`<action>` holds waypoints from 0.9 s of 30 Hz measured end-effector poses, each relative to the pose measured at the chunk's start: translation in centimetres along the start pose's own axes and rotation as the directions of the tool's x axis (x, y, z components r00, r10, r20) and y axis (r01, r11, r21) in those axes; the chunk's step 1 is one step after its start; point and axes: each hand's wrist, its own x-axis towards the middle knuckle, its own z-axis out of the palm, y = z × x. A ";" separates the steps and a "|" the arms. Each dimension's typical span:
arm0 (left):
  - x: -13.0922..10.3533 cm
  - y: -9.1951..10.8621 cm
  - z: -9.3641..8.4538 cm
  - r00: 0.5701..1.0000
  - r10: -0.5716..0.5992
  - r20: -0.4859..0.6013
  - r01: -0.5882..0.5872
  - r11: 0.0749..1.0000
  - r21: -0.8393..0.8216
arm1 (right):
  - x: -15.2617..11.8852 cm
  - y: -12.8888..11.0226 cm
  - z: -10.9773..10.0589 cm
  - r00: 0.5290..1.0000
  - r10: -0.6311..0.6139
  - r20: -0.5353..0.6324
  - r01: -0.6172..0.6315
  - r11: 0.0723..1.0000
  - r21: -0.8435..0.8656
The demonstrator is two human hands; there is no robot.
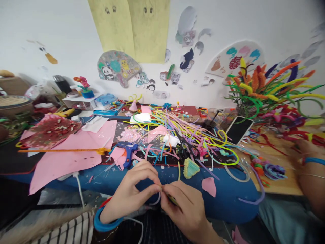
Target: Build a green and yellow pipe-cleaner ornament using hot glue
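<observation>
My left hand (138, 186) and my right hand (184, 206) meet fingertip to fingertip above my lap, at the near edge of the table. A yellow-green pipe cleaner (179, 170) rises from behind my right hand, and a bit of the same colour shows between its curled fingers. My left thumb and forefinger are pinched together; what lies between them is too small to make out. Just below them curves a thin pale purple strand (157, 200). Beyond my hands lie a yellow and mint triangular piece (191, 168) and a blue glue gun (129, 153).
Loose pipe cleaners (175, 123) pile across the table's middle. Pink sheets (68, 162) lie left, with an orange stem (61, 150) across them. Black-handled scissors (188, 149), a pink scrap (209, 186) and a phone (238, 129) lie right. Another person's arm (311, 176) reaches in at far right.
</observation>
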 end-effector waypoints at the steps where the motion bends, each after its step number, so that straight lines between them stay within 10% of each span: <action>1: -0.1 0.1 0.0 1.000 -0.025 0.002 0.025 1.000 -0.019 | -0.1 -0.1 0.0 1.000 -0.021 -0.015 0.021 1.000 0.003; 4: 0.2 -0.3 -0.2 0.994 -0.030 0.107 0.046 0.986 -0.158 | -0.1 -0.2 0.1 0.959 0.258 0.119 -0.282 0.914 0.292; 6: 0.7 -1.0 -0.4 0.977 0.014 0.215 0.047 0.960 -0.275 | -0.1 0.0 0.3 0.790 0.459 0.406 -0.613 0.606 0.507; 9: 1.7 -2.1 -0.2 0.939 0.088 0.333 0.058 0.913 -0.404 | -0.3 0.7 0.9 0.486 0.378 0.788 -0.856 0.025 0.516; 12: 2.5 -2.8 0.6 0.897 0.148 0.415 0.070 0.882 -0.466 | -0.7 1.5 1.6 0.365 0.206 0.908 -0.890 -0.210 0.406; 21: 1.7 -2.5 0.1 0.972 0.166 0.168 -0.115 0.954 -0.277 | 0.0 1.5 0.1 0.481 0.448 0.754 -0.847 0.015 0.531; 24: 1.0 -1.3 -0.3 0.978 0.193 0.078 -0.184 0.976 -0.118 | 0.1 0.7 -0.2 0.609 0.542 0.579 -0.786 0.316 0.531; 27: 0.0 0.0 0.0 0.982 0.189 -0.011 -0.187 0.979 0.085 | -0.3 -0.1 0.2 0.855 0.462 0.234 -0.518 0.773 0.367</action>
